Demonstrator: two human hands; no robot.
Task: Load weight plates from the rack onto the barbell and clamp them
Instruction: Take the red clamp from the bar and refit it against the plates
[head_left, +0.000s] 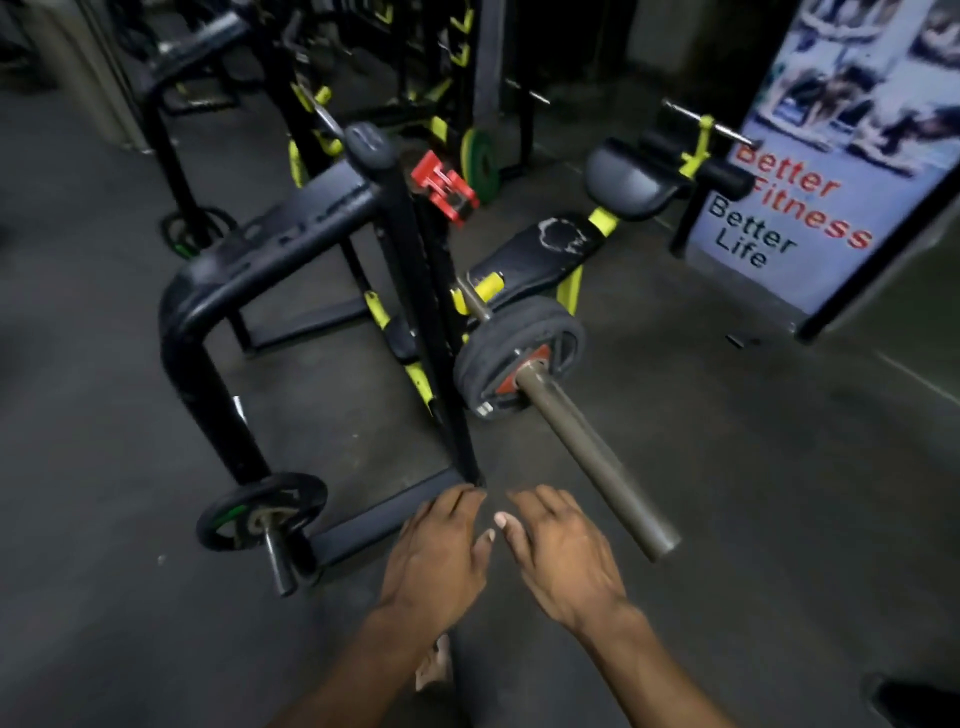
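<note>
The barbell sleeve (592, 457) points toward me from the centre, bare along its near length. Two black plates (488, 358) with a red hub sit at its inner end, against the black rack upright (415, 291). A red clamp (444, 189) rests higher up on the rack. A small black plate with green marks (260, 506) hangs on a low peg at the lower left. My left hand (436, 556) and my right hand (561, 551) hover side by side below the sleeve's tip, fingers relaxed, holding nothing.
A black and yellow bench (535, 254) stands behind the bar. A green plate (480, 163) leans farther back by other racks. A poster board (810, 171) stands at the right. Dark floor (753, 493) spreads right of the sleeve. My foot (434, 670) shows below.
</note>
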